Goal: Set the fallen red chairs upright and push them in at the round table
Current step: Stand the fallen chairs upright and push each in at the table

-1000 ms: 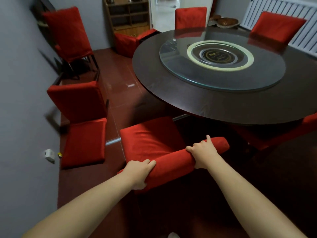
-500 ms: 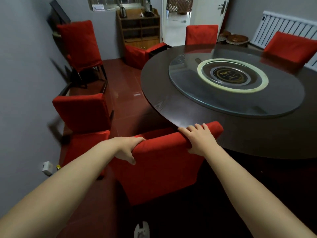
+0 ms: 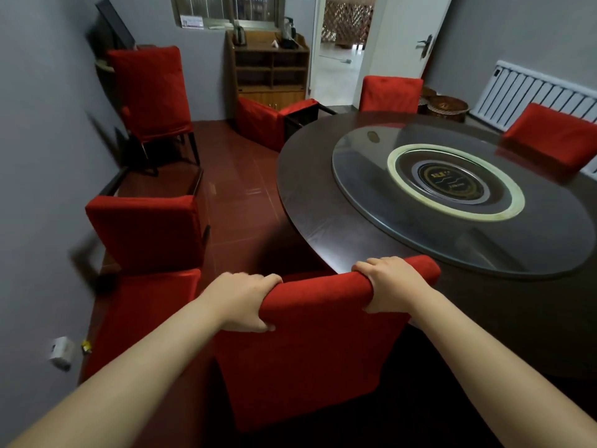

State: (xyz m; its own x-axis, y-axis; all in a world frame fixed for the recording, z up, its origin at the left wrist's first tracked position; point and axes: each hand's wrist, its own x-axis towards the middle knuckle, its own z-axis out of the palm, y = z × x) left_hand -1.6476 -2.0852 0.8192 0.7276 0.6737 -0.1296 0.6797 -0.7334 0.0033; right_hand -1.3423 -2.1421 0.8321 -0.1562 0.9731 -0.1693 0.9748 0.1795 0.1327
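Note:
A red chair stands upright in front of me, its back against the near edge of the dark round table. My left hand grips the left end of its top rail. My right hand grips the right end. On the floor by the left wall lies a fallen red chair, legs pointing away. Another fallen red chair lies at the table's far left side. Two upright red chairs stand at the table's far side.
A further red chair stands by the left wall at the back. A wooden shelf cabinet is beside an open doorway. A white radiator lines the right wall. A glass turntable covers the table's middle.
The chair in my hands has come up from lying back-down on the floor to standing upright at the table's edge. Both hands have kept hold of its top rail.

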